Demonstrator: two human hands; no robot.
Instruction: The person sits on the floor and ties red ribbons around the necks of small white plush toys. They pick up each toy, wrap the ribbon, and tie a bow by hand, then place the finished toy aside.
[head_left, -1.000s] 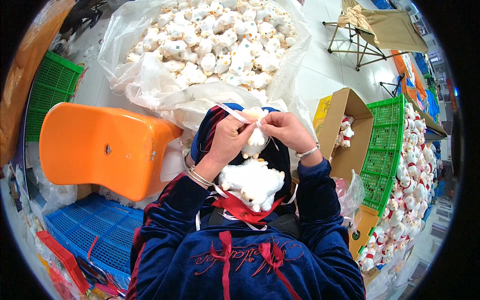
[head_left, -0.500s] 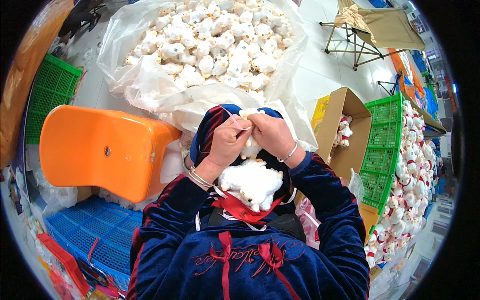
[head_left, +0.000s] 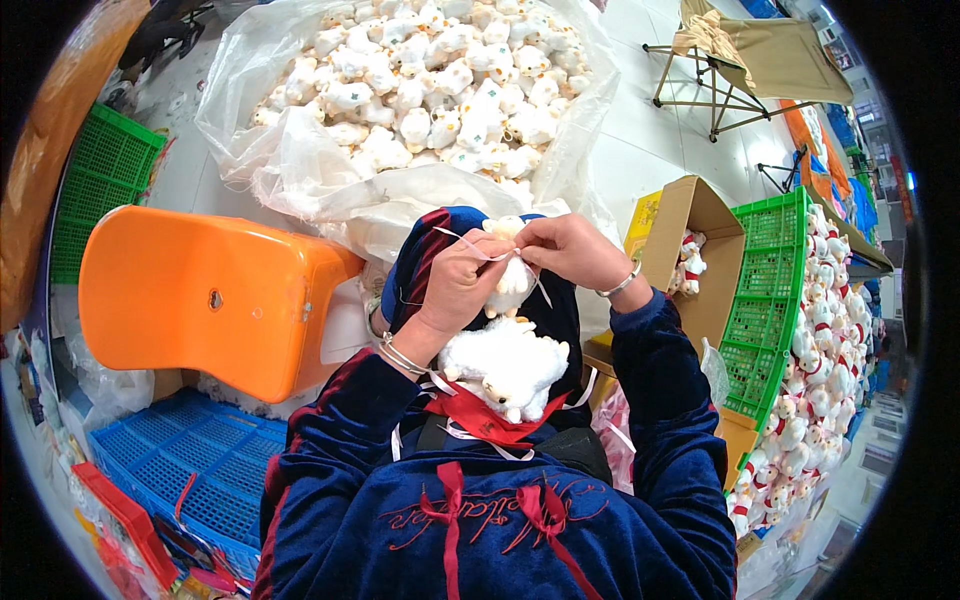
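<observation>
A small white plush toy [head_left: 512,288] stands upright between my knees, its head [head_left: 503,228] pointing away from me. My left hand [head_left: 460,285] is closed on a thin pale ribbon [head_left: 462,240] at the toy's neck. My right hand [head_left: 582,252] pinches the same ribbon just beside it, fingertips close to the left ones. One ribbon end hangs down at the toy's right side. Nearer to me, white fluffy plush toys [head_left: 515,360] lie on my lap. Under them is red cloth [head_left: 480,415] with white ribbons.
A clear plastic bag [head_left: 250,130] heaped with white plush toys lies ahead. Left are an orange stool [head_left: 190,300] and blue crate [head_left: 190,450]. Right are a cardboard box [head_left: 705,240], green crate [head_left: 760,290], red-scarfed plush toys [head_left: 815,400] and folding chair [head_left: 780,60].
My right hand has shifted right and opened its grip angle, uncovering more of the toy's body and head. A ribbon end now shows on the right. My left hand stays nearly in place.
</observation>
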